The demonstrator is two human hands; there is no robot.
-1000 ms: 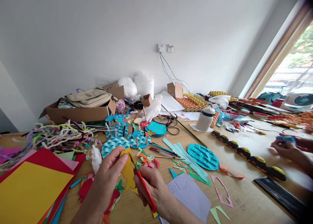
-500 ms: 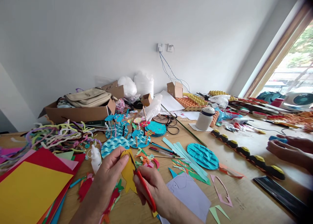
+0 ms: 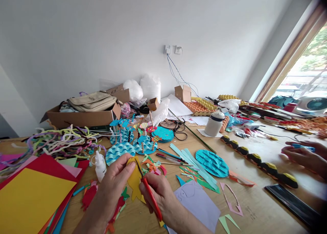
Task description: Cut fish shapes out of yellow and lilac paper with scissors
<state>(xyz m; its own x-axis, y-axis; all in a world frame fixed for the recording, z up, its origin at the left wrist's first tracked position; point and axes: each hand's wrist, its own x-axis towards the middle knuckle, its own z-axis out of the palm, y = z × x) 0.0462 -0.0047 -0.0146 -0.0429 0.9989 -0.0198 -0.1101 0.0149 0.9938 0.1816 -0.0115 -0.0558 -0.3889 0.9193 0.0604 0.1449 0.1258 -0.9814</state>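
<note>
My left hand (image 3: 119, 175) pinches the top of a yellow paper fish shape (image 3: 134, 183) between thumb and fingers. Red-handled scissors (image 3: 152, 198) are gripped in my right hand (image 3: 159, 190), their dark blades against the right edge of the yellow paper. Beneath and beside my hands lie red and green paper cutouts (image 3: 119, 206). A lilac sheet with a pencilled fish outline (image 3: 195, 205) rests partly behind my right wrist. Left of my left hand stands a white glue bottle (image 3: 100, 166).
Coloured paper sheets (image 3: 33, 200) are stacked at left, below tangled pipe cleaners (image 3: 74, 142). Blue wavy discs (image 3: 212, 163) lie mid-table. A black-and-yellow egg-carton strip (image 3: 251, 157) runs along the right, near another person's hands (image 3: 304, 154) holding something blue. A black tray (image 3: 291, 205) sits in front.
My hands, the yellow paper and the scissors have barely shifted. At right, the other person's hands have turned and moved slightly, showing more of the blue item.
</note>
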